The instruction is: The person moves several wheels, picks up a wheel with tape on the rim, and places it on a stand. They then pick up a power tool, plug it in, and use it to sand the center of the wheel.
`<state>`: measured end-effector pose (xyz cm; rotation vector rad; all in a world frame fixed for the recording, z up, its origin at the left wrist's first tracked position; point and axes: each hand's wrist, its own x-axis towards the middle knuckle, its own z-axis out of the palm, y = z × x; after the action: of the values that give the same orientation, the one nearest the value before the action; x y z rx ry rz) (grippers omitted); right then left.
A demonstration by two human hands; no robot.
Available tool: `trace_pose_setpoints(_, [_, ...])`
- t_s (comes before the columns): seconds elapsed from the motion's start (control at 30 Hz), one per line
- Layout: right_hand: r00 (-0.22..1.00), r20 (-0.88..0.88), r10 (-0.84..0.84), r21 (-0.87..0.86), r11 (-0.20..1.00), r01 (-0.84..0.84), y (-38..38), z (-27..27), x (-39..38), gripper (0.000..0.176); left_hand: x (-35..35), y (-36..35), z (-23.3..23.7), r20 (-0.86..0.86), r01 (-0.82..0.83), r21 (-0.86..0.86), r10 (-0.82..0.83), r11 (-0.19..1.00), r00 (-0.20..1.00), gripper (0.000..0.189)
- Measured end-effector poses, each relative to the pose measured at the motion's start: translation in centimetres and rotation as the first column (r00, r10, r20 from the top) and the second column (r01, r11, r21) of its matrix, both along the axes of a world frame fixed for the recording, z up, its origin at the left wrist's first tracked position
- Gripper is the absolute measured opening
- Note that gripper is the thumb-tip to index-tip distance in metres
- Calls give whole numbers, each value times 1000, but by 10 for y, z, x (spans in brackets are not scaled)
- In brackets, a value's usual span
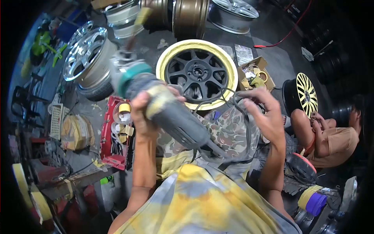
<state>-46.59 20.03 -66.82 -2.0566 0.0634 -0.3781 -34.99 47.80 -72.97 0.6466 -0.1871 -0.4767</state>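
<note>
A power tool point(177, 123) with a dark grey body and a teal collar is raised over my lap, its head blurred at the upper left. My left hand point(145, 111) is wrapped round its taped middle. On the right, my right hand point(265, 113) has curled fingers at the looped black cord point(248, 132), which leads from the tool's rear end; the fingers seem to hold the cord. Beyond my knees lies a wheel rim with black spokes point(197, 71) and a yellow-covered outer lip.
Silver rims point(86, 54) stand at the left, bronze ones point(190, 17) at the back. A red toolbox point(111, 132) lies left of my legs, a cardboard box point(269, 80) right of the wheel. A seated person point(331, 142) is beside a yellow-spoked rim point(306, 93).
</note>
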Motion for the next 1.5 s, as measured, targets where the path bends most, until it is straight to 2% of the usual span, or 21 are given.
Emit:
trace_pose_setpoints(0.07, [997, -31, 65, -477, 876, -72, -15, -26, -10, 11, 6, 10, 17, 9, -115, 1, 115, 993, 993, 75])
trace_pose_setpoints(0.1, [994, -79, 74, -570, 815, -106, -20, -39, -14, 16, 9, 17, 19, 39, -136, -15, 136, 991, 990, 72])
trace_pose_setpoints(0.23, [995, 63, 83, -717, 697, -13, -28, -53, -15, 25, 0, 46, 30, 176, -173, 210, 137, 962, 975, 68])
trace_pose_setpoints(0.4, [989, 132, 65, -697, 716, 46, -63, -53, 2, 34, -35, 49, 11, 202, -180, 367, 111, 913, 973, 59])
trace_pose_setpoints(0.53, [981, 195, -8, -583, 803, 123, -83, -23, -21, 44, -59, 37, -8, 127, -153, 357, 114, 922, 985, 60])
trace_pose_setpoints(0.6, [930, 328, -164, -481, 819, 314, -89, -9, -39, 41, -59, 29, -13, 64, -215, 273, 205, 938, 977, 63])
trace_pose_setpoints(0.67, [939, 285, -193, -473, 824, 313, -91, -8, -48, 35, -56, 22, 0, 58, -226, 335, 219, 915, 974, 65])
trace_pose_setpoints(0.73, [937, 260, -232, -453, 828, 330, -86, -12, -48, 29, -44, 23, 4, 75, -256, 202, 246, 945, 966, 68])
trace_pose_setpoints(0.77, [954, 254, -160, -463, 846, 265, -76, -16, -43, 23, -39, 24, 4, 16, -207, 32, 206, 978, 978, 67])
trace_pose_setpoints(0.87, [951, 288, -109, -448, 863, 234, -39, -18, -32, 22, -35, 12, 39, 59, -371, 53, 368, 927, 928, 65])
trace_pose_setpoints(0.93, [872, 482, -82, -442, 837, 322, -19, -14, -35, 24, -30, 5, 54, 102, -428, 10, 425, 904, 900, 65])
trace_pose_setpoints(1.0, [848, 527, 61, -406, 894, 189, 1, -16, -59, 24, -26, 0, 67, 191, -552, 1, 541, 834, 819, 64])
trace_pose_setpoints(1.07, [870, 442, 220, -307, 948, -84, 31, -15, -70, 21, -30, -12, 79, 215, -570, -25, 562, 821, 799, 63])
trace_pose_setpoints(1.13, [943, 330, 33, -149, 989, 18, 64, -31, -62, 23, -30, -21, 85, 256, -552, -91, 555, 829, 791, 62])
trace_pose_setpoints(1.2, [984, 97, -147, 12, 989, 146, 81, -41, -46, 45, -30, -27, 87, 252, -502, -132, 519, 855, 817, 63])
trace_pose_setpoints(1.27, [943, 319, -94, 26, 996, 91, 84, -26, -20, 43, -29, -34, 88, 288, -391, -206, 438, 897, 852, 64])
trace_pose_setpoints(1.3, [954, 300, -6, 97, 995, -25, 86, -28, -16, 40, -27, -38, 90, 297, -376, -208, 425, 903, 855, 64])
trace_pose_setpoints(1.37, [936, 309, 168, 84, 976, -203, 84, -36, -13, 27, -20, -42, 93, 368, -605, -51, 579, 794, 728, 65])
trace_pose_setpoints(1.4, [935, 318, 158, 81, 978, -192, 78, -30, -22, 27, -16, -41, 95, 375, -595, -58, 570, 801, 731, 65])
trace_pose_setpoints(1.47, [976, -35, 214, 689, 713, -132, 61, -6, -54, 24, -6, -35, 96, 380, -708, 0, 655, 706, 653, 67])
trace_pose_setpoints(1.5, [1000, -13, 23, 657, 754, -9, 46, 2, -69, 24, -1, -30, 96, 377, -737, 21, 678, 675, 631, 66])
